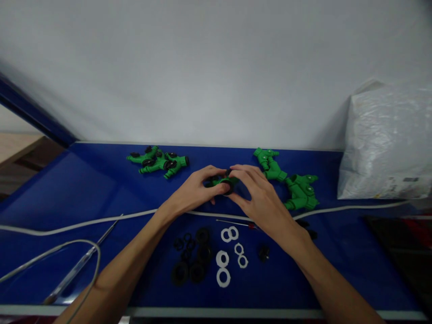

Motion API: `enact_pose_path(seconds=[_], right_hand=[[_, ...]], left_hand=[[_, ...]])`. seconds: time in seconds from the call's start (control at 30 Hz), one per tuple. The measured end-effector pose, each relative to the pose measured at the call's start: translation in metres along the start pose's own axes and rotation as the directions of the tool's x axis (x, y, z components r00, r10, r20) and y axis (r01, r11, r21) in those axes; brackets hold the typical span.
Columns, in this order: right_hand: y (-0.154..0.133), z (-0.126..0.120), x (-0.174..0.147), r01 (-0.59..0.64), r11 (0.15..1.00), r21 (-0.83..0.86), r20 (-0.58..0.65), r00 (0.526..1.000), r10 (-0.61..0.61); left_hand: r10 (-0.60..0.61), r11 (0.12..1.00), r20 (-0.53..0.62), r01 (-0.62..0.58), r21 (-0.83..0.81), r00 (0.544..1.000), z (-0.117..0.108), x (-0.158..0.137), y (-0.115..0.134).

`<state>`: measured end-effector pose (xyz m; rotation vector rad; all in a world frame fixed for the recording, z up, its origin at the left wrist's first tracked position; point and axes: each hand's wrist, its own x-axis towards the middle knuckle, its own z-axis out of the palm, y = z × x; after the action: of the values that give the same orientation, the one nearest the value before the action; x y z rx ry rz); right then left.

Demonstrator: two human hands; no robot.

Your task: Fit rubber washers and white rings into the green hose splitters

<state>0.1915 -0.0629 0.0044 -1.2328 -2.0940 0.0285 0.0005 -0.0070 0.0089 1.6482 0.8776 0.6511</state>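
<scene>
Both hands meet over the middle of the blue table. My left hand [202, 185] is closed round a green hose splitter [218, 181], its thumb lying by a black ring on the near end. My right hand [255, 189] pinches a small black part [228, 172] at the splitter's top, with the fingertips hiding most of it. Between the arms lie black rings [203, 253], white rings [222, 258] and a thin screwdriver [236, 222]. Several green splitter bodies [299, 192] sit to the right of my right hand.
Green splitters with black knobs [162, 162] lie at the back left. A pale cable [101, 220] crosses the table, and a long clear-handled tool [81, 263] rests at left. A plastic-wrapped package [388, 144] stands at right. Small black parts [263, 253] lie near the right forearm.
</scene>
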Motion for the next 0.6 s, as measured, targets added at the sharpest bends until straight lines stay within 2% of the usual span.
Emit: enact_pose_path(seconds=[0.07, 0.17, 0.27, 0.4, 0.6], right_hand=[[0.002, 0.002, -0.001, -0.053, 0.993, 0.103, 0.023, 0.998, 0.051], [0.004, 0.003, -0.003, -0.121, 0.978, 0.168, 0.049, 0.992, 0.114], [0.001, 0.002, -0.002, -0.162, 0.967, 0.199, 0.103, 0.984, 0.144], [-0.008, 0.002, 0.001, -0.233, 0.93, 0.286, 0.099, 0.972, 0.213], [-0.009, 0.006, 0.001, -0.376, 0.746, 0.55, 0.165, 0.924, 0.344]], left_hand=[[-0.018, 1.0, 0.026, 0.018, -0.007, 0.999, 0.0, -0.001, 0.001], [-0.033, 0.998, 0.039, 0.035, -0.052, 0.999, 0.002, -0.001, 0.002], [0.012, 0.992, -0.03, -0.016, -0.128, 0.999, 0.003, -0.001, 0.004], [0.008, 0.978, -0.147, -0.038, -0.207, 0.989, 0.003, -0.002, 0.011], [0.038, 0.939, -0.275, -0.128, -0.319, 0.961, 0.007, 0.0, 0.008]])
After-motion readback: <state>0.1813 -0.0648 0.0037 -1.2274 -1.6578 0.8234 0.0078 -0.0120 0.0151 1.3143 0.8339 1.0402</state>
